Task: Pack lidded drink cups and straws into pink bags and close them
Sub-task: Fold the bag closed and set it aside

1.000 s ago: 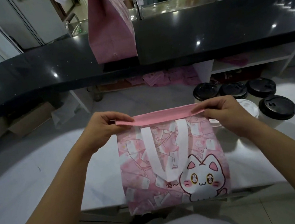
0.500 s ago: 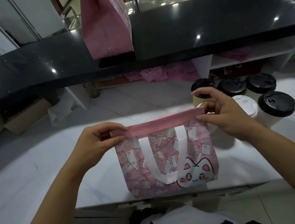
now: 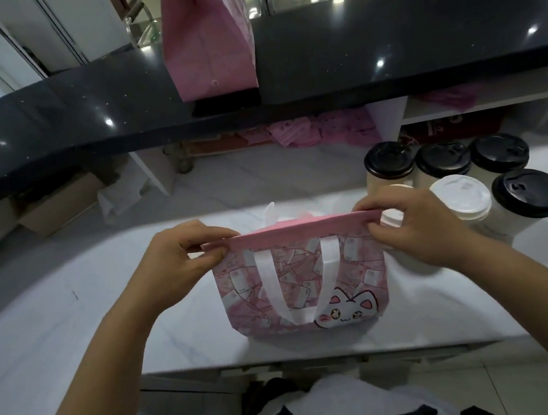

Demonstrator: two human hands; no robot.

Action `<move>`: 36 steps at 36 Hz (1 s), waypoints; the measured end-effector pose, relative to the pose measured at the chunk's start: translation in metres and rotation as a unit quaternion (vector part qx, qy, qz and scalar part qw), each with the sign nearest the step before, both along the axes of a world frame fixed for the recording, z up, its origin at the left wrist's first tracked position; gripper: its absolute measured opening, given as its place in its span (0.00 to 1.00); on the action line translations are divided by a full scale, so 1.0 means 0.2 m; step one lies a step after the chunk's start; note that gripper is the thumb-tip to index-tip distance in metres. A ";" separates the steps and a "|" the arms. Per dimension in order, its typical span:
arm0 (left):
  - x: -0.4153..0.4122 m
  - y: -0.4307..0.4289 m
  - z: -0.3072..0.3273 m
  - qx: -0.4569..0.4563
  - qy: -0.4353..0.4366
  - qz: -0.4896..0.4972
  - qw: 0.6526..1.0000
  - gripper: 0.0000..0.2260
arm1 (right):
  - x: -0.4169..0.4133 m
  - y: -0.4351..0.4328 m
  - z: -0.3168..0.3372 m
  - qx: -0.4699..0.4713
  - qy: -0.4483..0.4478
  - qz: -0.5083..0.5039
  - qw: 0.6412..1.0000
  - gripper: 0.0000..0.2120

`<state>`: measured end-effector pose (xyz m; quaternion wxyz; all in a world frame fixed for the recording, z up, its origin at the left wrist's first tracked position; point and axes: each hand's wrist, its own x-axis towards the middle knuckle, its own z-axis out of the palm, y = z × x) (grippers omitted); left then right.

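Head view looks down on a pink bag (image 3: 300,280) standing upright on the white bench (image 3: 74,335), close to the bench's near edge. Both hands have its folded top band: the left hand (image 3: 172,264) pinches the band's left end between thumb and fingers, and the right hand (image 3: 416,227) pinches the right end the same way, each grip closed on the fabric. Holding the two ends level and taut looks meant to press the mouth flat so it stays shut; whether it is fully sealed cannot be told. A white handle (image 3: 296,287) hangs loose down the bag's front, above a printed cat face (image 3: 347,312). What is inside the bag is hidden.

Just right of the bag stand lidded cups (image 3: 452,178), some with black lids and some white, grouped within easy reach of the right hand, likely waiting for later bags. Beyond the bag, on the raised black bench (image 3: 385,55), a second pink bag (image 3: 207,39) stands upright, apparently already packed and set aside. No straws can be made out.
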<state>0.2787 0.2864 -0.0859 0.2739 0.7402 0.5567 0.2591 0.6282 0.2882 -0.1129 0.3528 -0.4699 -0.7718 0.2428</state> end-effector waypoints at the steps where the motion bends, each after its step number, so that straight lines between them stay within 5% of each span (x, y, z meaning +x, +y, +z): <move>1: 0.02 0.00 0.01 0.007 0.046 -0.011 0.999 0.15 | -0.02 -0.01 0.01 0.017 -0.040 -0.001 0.999 0.12; 5: 0.21 0.00 0.05 0.037 0.163 -0.058 0.984 0.12 | -0.14 -0.01 0.10 0.072 -0.180 0.033 0.981 0.13; 12: 0.42 0.05 0.07 0.088 0.217 -0.098 0.967 0.07 | -0.35 0.02 0.15 0.098 -0.312 0.064 0.943 0.12; 24: 0.10 0.07 0.06 -0.037 0.188 -0.080 0.978 0.10 | -0.10 0.05 0.12 0.051 -0.241 0.084 0.965 0.07; 29: 0.07 0.04 0.03 -0.012 0.171 -0.081 0.982 0.10 | -0.04 0.01 0.10 0.085 -0.238 0.114 0.961 0.03; 36: -0.05 0.05 0.04 -0.008 0.186 -0.074 0.980 0.15 | 0.04 0.04 0.13 0.006 -0.175 0.092 0.980 0.08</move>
